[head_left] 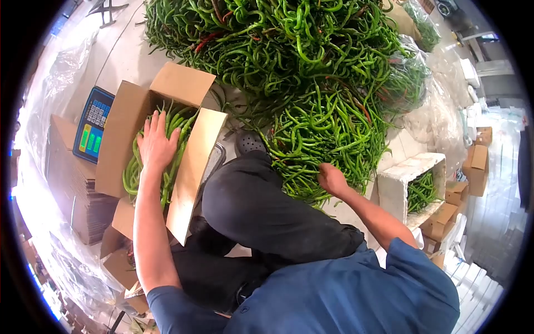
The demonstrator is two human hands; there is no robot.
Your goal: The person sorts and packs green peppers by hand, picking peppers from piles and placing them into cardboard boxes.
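Observation:
My left hand lies with fingers spread on the green peppers inside an open cardboard box, whose flaps stand up. On the right, my right hand is closed at the lower edge of a large pile of long green peppers. Its fingertips are turned away among the peppers, and what they hold, if anything, is hidden. A few red peppers show in the pile.
A scale display stands left of the box, above stacked flat cardboard. A white foam box with peppers lies at right. Bagged peppers sit beside the pile. My bent knee is between the hands.

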